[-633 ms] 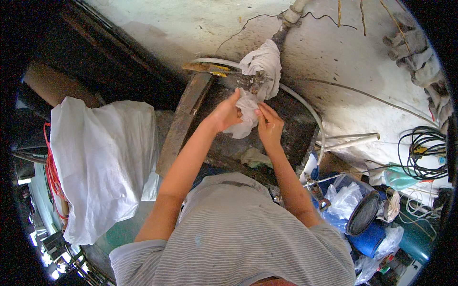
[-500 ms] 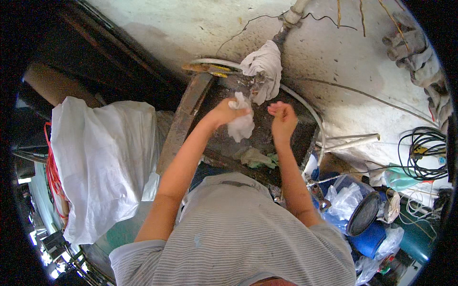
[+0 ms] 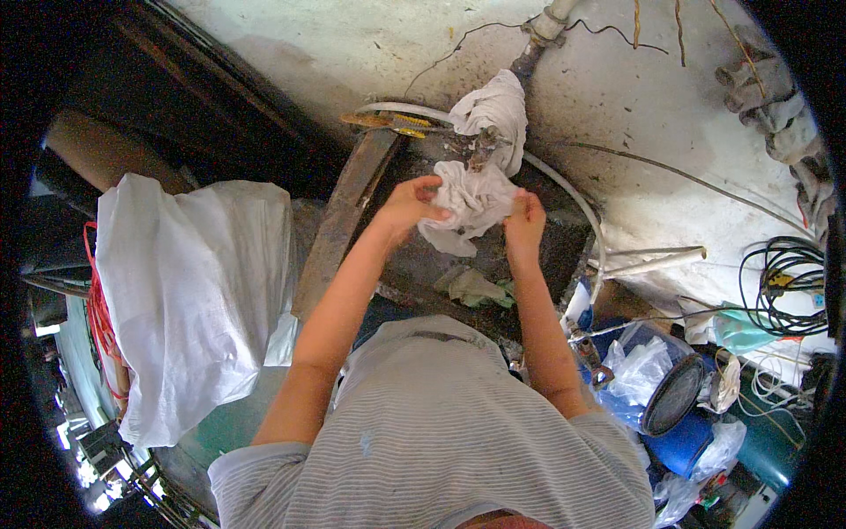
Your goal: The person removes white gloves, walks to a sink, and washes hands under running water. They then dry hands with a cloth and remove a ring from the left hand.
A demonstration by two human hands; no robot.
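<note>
A crumpled white cloth rag is stretched between my two hands over a dark, grimy basin. My left hand grips its left side, thumb and fingers closed on the fabric. At the rag's right edge, my right hand pinches it with bent fingers. Just beyond, a second whitish cloth is wrapped about the tap at the end of a wall pipe; part of the metal tap shows below it. Closer to me in the basin lies a pale greenish cloth.
A white sheet covers something bulky at left. Yellow-handled pliers lie by the basin's far corner. A pale hose curves round its right side. Blue containers, plastic bags and coiled black cable crowd the right.
My right hand, apart from the rag before, now holds its right edge. The rag has spread out from a bunch in my left hand and shifted right.
</note>
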